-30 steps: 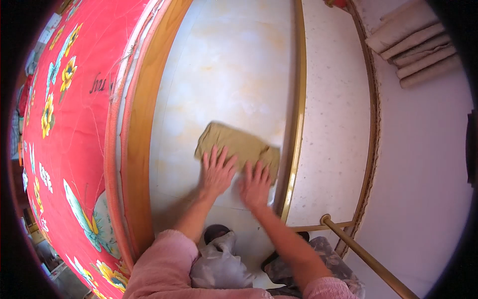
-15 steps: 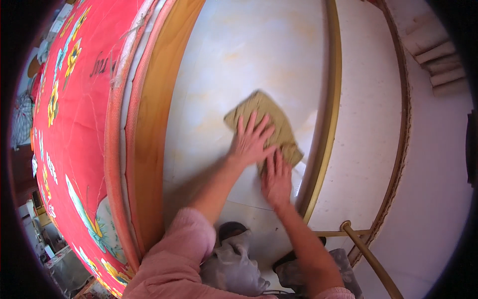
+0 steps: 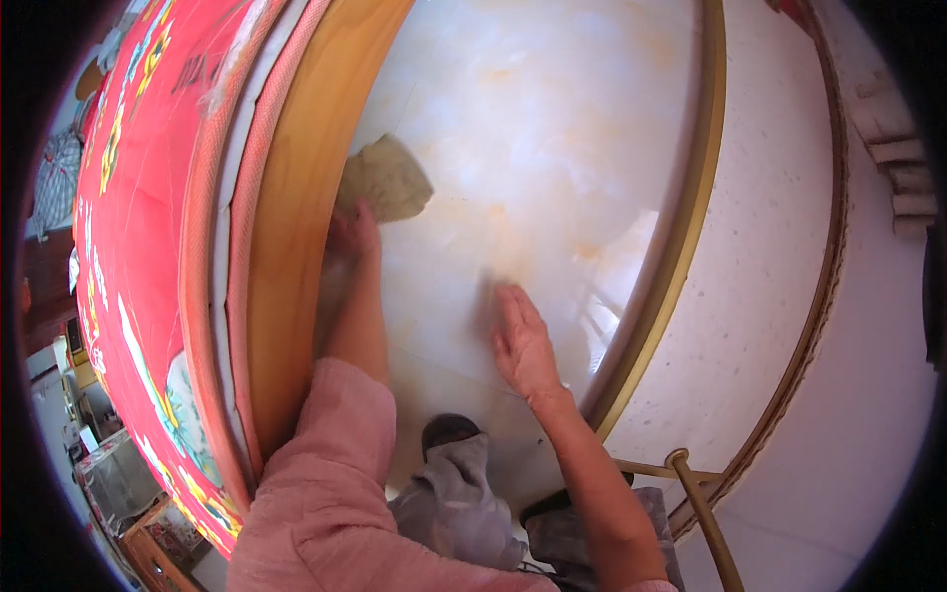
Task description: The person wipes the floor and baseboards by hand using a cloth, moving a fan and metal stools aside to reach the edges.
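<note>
An olive-brown cloth (image 3: 390, 180) lies on the shiny marbled floor (image 3: 533, 128), close against the wooden bed board. My left hand (image 3: 357, 232) is at its near left side and holds it down. Shadow under the board hides part of this hand and its fingers. My right hand (image 3: 525, 340) is over the floor, away from the cloth, its fingers stretched out and holding nothing. The shadow of its fingertips falls on the floor just beside them.
Along the left runs the wooden bed board (image 3: 296, 197), with a red flowered bed cover (image 3: 138, 266) beyond it. A gold-coloured rail (image 3: 681, 257) borders the floor on the right. A gold bar (image 3: 705, 513) stands at lower right. My shoe (image 3: 449, 430) is below.
My left hand has slid the cloth left to the bed board. My right hand has come off the cloth and moved slightly left. The view has shifted a little.
</note>
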A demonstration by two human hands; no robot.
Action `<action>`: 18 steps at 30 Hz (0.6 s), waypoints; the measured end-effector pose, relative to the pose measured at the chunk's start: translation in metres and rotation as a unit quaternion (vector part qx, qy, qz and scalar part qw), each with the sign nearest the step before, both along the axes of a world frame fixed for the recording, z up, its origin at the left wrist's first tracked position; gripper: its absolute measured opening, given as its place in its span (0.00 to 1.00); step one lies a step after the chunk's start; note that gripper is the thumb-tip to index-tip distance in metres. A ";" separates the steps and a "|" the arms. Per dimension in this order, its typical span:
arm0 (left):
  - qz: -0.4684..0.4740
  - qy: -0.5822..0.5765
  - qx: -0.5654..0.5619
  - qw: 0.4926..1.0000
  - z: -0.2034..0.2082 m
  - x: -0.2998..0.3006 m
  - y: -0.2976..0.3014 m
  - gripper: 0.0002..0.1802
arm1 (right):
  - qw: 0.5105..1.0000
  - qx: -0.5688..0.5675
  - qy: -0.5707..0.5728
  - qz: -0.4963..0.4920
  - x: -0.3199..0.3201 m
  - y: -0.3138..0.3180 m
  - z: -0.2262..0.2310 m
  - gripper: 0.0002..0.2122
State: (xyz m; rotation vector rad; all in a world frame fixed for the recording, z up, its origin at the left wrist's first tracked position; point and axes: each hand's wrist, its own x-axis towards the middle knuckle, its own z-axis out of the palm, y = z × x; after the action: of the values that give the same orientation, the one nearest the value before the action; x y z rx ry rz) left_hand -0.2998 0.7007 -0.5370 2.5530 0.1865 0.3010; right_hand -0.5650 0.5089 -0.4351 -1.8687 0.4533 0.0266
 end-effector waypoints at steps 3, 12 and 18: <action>0.069 0.132 0.096 0.984 0.014 -0.080 -0.008 0.36 | 0.994 -0.084 -0.074 -0.012 -0.018 0.005 -0.029 0.27; 0.010 0.233 0.189 0.954 0.024 -0.210 -0.006 0.34 | 0.948 -0.236 -0.090 0.191 0.000 0.052 -0.048 0.21; 0.035 0.238 0.124 0.963 0.008 -0.171 -0.032 0.33 | 0.893 -0.398 -0.031 0.206 0.063 0.032 -0.043 0.21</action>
State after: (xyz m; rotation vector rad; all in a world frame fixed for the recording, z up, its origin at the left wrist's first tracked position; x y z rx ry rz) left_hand -0.4711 0.6684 -0.5288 2.8326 0.4431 -0.2922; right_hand -0.5020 0.5408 -0.4786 -2.7425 -0.0143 0.0744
